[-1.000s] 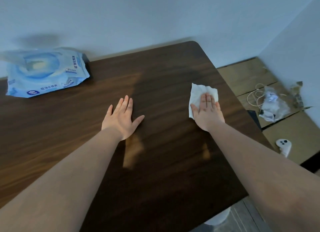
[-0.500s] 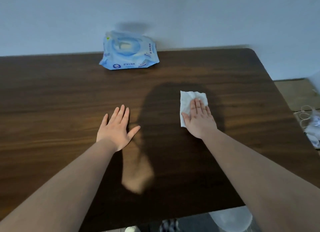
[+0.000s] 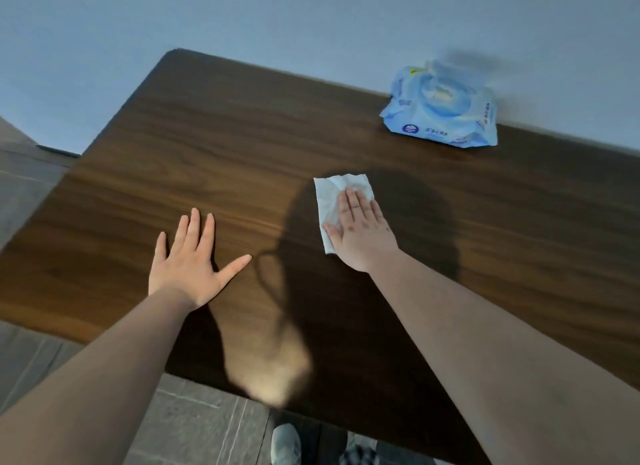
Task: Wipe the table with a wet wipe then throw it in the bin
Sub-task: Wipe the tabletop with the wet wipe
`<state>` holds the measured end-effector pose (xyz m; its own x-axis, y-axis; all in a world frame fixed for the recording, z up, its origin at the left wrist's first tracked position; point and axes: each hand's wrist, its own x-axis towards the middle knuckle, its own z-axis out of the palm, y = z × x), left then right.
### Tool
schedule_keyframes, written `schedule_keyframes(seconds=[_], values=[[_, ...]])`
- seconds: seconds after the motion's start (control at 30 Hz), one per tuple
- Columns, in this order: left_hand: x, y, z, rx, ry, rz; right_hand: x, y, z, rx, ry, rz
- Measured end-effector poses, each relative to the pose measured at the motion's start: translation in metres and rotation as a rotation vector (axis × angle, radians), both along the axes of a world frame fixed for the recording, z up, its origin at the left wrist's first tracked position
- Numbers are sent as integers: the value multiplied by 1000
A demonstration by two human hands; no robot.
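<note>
A white wet wipe (image 3: 329,201) lies flat on the dark wooden table (image 3: 225,145), near its middle. My right hand (image 3: 360,232) presses down on the wipe with flat fingers and covers its lower right part. My left hand (image 3: 190,267) rests palm down on the table to the left, fingers spread, holding nothing. No bin is in view.
A blue pack of wet wipes (image 3: 443,114) lies at the far edge against the wall, right of the hands. The table's rounded far left corner and left edge are in view. Grey floor tiles (image 3: 194,426) and my shoe (image 3: 285,445) show below the near edge.
My right hand has slid the wipe leftward across the table, away from the right edge. The view has swung left, so the pack now sits at the upper right.
</note>
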<state>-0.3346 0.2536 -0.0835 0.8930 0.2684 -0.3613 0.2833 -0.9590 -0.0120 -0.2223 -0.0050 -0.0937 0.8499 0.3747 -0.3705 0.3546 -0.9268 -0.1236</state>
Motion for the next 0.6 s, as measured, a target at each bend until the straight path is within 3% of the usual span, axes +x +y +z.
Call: schedule_keyframes(seconds=[0.17,0.6], values=[[-14,25,-7,-4,-104,108,15,89,-7,22,-9,128],[-7,28,-4,-122,-124,162,36,255,-7,87,-10,396]])
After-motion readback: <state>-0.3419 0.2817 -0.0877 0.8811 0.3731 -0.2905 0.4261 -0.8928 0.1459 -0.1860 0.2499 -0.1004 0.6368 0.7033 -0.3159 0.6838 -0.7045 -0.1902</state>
